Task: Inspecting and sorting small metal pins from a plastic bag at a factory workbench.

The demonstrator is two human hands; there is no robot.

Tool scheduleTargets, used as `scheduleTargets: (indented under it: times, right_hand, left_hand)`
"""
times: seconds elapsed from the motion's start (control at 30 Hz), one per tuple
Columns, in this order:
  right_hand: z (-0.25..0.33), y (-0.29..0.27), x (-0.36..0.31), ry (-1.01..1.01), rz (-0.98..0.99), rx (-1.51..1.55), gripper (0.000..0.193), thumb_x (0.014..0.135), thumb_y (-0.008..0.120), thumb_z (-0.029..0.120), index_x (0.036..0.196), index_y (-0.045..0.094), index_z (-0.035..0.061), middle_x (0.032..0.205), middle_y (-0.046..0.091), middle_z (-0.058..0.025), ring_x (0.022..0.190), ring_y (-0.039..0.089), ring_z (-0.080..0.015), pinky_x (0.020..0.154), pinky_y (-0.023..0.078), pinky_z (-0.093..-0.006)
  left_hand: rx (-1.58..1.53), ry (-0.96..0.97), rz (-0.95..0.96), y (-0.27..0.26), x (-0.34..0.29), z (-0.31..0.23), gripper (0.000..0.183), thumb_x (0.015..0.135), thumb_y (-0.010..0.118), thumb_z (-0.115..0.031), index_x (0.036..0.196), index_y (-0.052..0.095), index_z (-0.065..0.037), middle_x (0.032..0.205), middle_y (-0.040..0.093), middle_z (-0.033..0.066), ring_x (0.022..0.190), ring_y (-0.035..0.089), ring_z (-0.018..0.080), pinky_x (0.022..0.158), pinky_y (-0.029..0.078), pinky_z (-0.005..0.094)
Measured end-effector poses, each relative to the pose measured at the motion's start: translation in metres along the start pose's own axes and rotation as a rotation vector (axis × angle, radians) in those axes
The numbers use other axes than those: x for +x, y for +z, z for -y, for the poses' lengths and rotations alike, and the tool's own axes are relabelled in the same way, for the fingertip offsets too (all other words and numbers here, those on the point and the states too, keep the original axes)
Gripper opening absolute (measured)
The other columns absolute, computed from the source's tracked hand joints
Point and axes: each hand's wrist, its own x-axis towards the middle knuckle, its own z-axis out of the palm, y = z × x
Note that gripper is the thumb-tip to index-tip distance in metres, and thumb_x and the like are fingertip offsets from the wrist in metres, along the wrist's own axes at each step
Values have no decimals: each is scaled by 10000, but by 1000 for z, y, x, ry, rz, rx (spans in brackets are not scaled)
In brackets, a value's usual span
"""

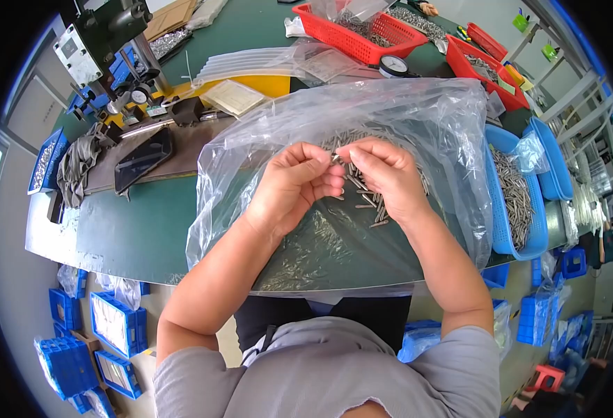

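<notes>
Both hands meet over a clear plastic bag (pixel 452 115) laid out on the green table. My left hand (pixel 285 182) pinches a small silvery metal part (pixel 335 159) between thumb and fingers, its other fingers curled beneath. From the other side my right hand (pixel 393 182) closes thumb and forefinger at the same part. Its exact shape is mostly covered by the fingertips. Slim metal pieces (pixel 369 202) with tapered ends lie in a loose pile on the bag, just under and behind my hands.
At the right stands a blue basket (pixel 499 237) of similar metal pieces. Red baskets (pixel 400 52) and a dial gauge (pixel 393 66) sit at the back. To the left are a gauge stand (pixel 143 59), a black phone (pixel 145 159) and a grey cloth (pixel 78 164). Blue crates (pixel 118 327) stand below.
</notes>
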Motion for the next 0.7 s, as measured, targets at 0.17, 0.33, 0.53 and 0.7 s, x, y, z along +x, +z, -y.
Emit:
scheduleTargets:
  times: [0.17,0.33,0.53,0.7]
  right_hand:
    - [0,-2,2,52,9,-33,192,901,587,192,961,683,37,689,555,60,531,375,2,475,283,-168]
    - [2,5,1,69,1,4,172,889,603,195,952,658,46,728,575,50,556,400,-3,481,294,-163]
    - [-5,-10,6,66,-40,88,138,864,614,181,898,600,49,752,583,13,593,448,-26,492,332,-181]
    - [4,-4,13,174,-246,584,107,856,574,128,931,573,52,797,568,-16,635,505,-83,550,403,-229]
  left_hand:
    - [26,-3,-3,1,0,-1,95,910,547,-91,905,562,3,845,650,133,729,643,190,684,549,313]
    - [55,-10,1,2,0,-1,98,910,550,-98,907,554,0,834,648,126,714,640,184,677,547,308]
    - [189,36,-67,7,-2,-2,86,905,546,-105,904,543,-18,819,643,116,699,627,175,658,530,294]
    - [180,122,-166,3,0,-4,65,902,534,-100,903,549,-37,812,640,109,690,615,168,653,518,289]
